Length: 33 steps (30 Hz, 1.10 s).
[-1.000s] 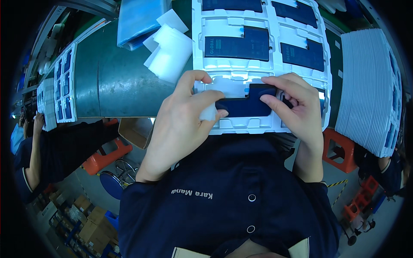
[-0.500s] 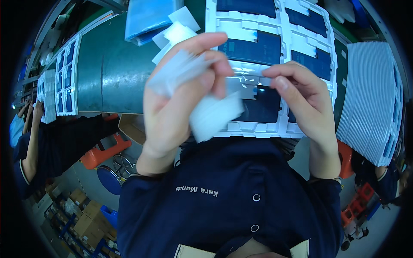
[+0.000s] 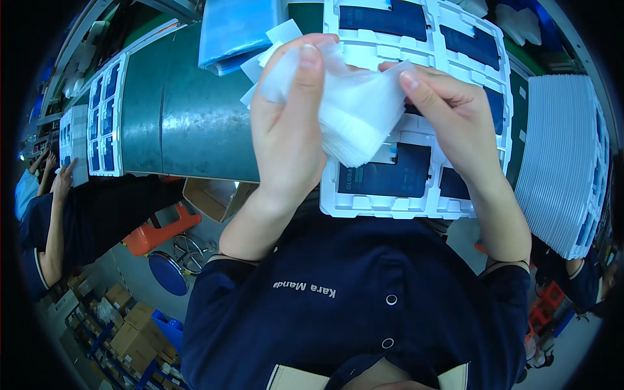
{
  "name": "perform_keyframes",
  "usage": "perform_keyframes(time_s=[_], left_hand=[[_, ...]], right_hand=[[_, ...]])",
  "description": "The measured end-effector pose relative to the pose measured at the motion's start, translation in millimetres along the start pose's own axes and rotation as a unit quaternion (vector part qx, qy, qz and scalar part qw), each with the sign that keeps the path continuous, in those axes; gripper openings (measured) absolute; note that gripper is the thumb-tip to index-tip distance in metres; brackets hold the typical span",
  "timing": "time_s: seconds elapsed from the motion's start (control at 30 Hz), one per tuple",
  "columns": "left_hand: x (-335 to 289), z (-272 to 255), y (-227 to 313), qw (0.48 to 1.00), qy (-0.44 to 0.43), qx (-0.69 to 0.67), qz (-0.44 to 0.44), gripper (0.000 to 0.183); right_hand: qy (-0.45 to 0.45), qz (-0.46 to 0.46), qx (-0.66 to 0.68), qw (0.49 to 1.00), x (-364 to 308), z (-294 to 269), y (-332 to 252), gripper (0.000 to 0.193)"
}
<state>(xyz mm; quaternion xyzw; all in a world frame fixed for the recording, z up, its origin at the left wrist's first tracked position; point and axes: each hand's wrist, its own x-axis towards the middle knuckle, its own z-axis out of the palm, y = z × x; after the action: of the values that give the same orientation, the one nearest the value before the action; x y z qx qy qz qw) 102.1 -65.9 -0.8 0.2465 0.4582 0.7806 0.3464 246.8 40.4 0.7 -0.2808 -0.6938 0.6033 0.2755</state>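
White sheets (image 3: 354, 114), a thin fanned stack of soft translucent leaves, are held up in the air between both hands, above the near end of the tray and just in front of the person's chest. Largest in view is the green worktable (image 3: 188, 123), its metal-edged top running across the upper half of the picture. On it, under the hands, lies a white moulded tray (image 3: 416, 201) whose pockets hold dark blue flat rectangular packs (image 3: 390, 175), with more of the same packs in the pockets farther away. To the right stands a tall pile of empty white trays (image 3: 562, 156), stacked edge on edge. At the table's left end lies another white tray with small blue packs (image 3: 107, 120), and at the far edge a light blue folded plastic bag (image 3: 237, 29) with a few loose white pieces beside it. A co-worker in a dark sleeve (image 3: 39, 234) leans at the far left, well apart from the person. Below the table an orange stool (image 3: 156, 231) and a round blue seat (image 3: 168, 273) show on the floor. The left hand (image 3: 286, 140) is closed around the left part of the sheets, its thumb pressed up along their front. The right hand (image 3: 455, 120) pinches the upper right corner of the sheets between forefinger and thumb, with the other fingers curled behind.
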Motion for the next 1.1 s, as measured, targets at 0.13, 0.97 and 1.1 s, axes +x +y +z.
perform_keyframes(time_s=[0.13, 0.97, 1.1], left_hand=[[15.9, -9.8, 9.3, 0.997, -0.063, 0.036, 0.01, 0.026], [35.6, -26.4, 50.2, 0.707, -0.536, 0.46, -0.005, 0.013], [34.9, -27.8, 35.8, 0.708, -0.508, 0.49, -0.004, 0.015]], right_hand=[[0.047, 0.045, 0.138, 0.988, 9.6, -20.8, 1.3, 0.025], [0.033, -0.01, -0.21, 0.977, 12.5, -30.5, 19.3, 0.018], [0.027, -0.016, -0.231, 0.973, 12.4, -30.7, 16.8, 0.018]])
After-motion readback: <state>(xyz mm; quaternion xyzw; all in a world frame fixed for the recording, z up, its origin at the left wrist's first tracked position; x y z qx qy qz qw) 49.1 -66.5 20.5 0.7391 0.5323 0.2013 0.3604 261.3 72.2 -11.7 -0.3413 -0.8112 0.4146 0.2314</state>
